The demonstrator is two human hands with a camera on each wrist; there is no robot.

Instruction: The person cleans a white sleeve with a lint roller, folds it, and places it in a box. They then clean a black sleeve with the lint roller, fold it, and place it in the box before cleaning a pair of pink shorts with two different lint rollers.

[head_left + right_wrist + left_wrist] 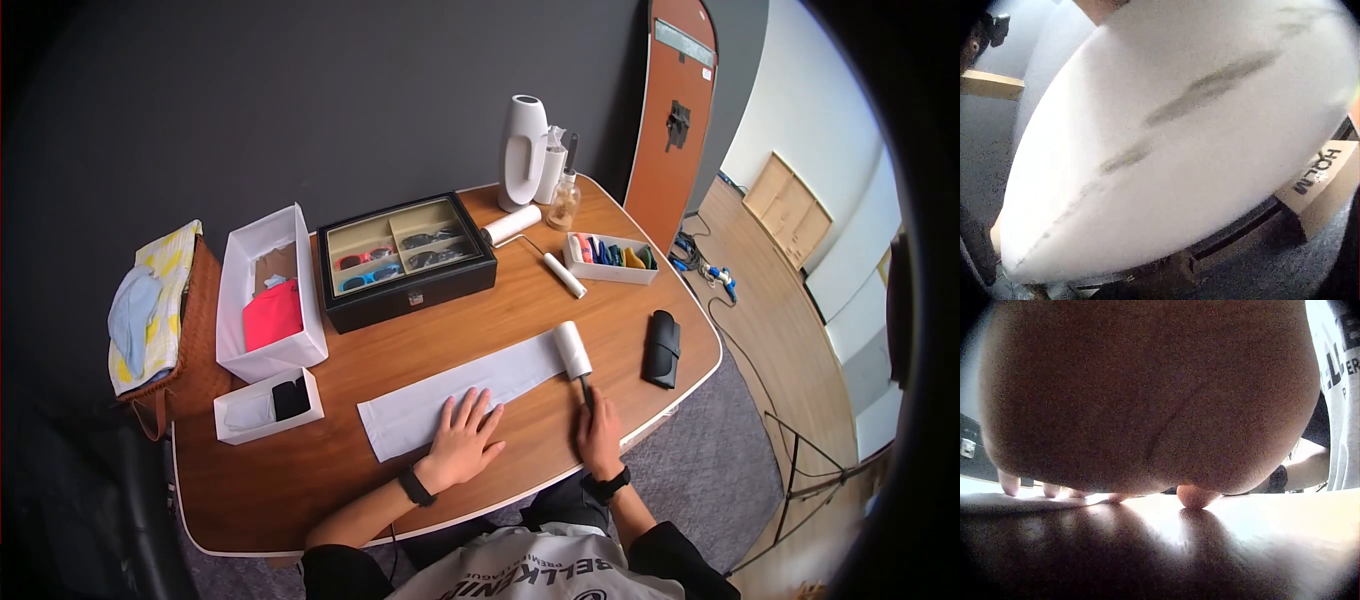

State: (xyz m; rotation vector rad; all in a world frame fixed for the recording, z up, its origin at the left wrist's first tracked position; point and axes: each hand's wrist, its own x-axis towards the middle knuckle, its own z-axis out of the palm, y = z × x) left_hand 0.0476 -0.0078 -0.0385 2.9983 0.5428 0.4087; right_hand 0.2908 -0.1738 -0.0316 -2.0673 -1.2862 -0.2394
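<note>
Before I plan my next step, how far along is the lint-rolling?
Looks done: the pale cloth is laid out flat. In hand: the left hand spreads its fingers on it; the right hand grips the roller at its right end. Left, probably: finishing the rolling and putting down the roller. How much is already rolled, I cannot tell.

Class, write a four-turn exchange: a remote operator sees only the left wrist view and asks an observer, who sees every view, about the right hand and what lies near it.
Operator: My view is mostly the left hand. What is the right hand doing?
Observer: The right hand grips the dark handle of a white lint roller, whose head is at the right end of the long pale cloth.
Operator: Anything farther right on the table?
Observer: Yes, a black case lies near the table's right edge.
</note>
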